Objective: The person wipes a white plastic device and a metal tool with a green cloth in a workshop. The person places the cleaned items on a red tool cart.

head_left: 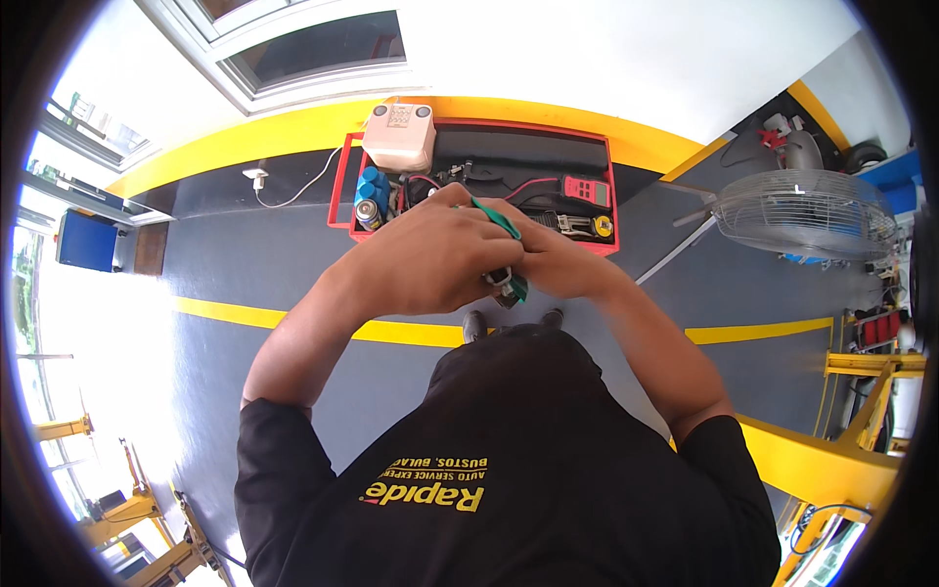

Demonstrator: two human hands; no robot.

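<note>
Both hands meet in front of my chest, over the near edge of a red tool cart. My left hand is closed, its fingers curled over the top of what I hold. From the other side my right hand closes on the same bundle, fingers partly behind the left. A green cloth sticks out above and below the fingers. Within its lower end shows a small dark and metallic part, mostly hidden by the hands; its kind I cannot make out.
On the cart are a pinkish-white box, a spray can, a blue item, a red multimeter, a yellow tape measure and cables. A large caged fan stands at right. Yellow lift parts flank me.
</note>
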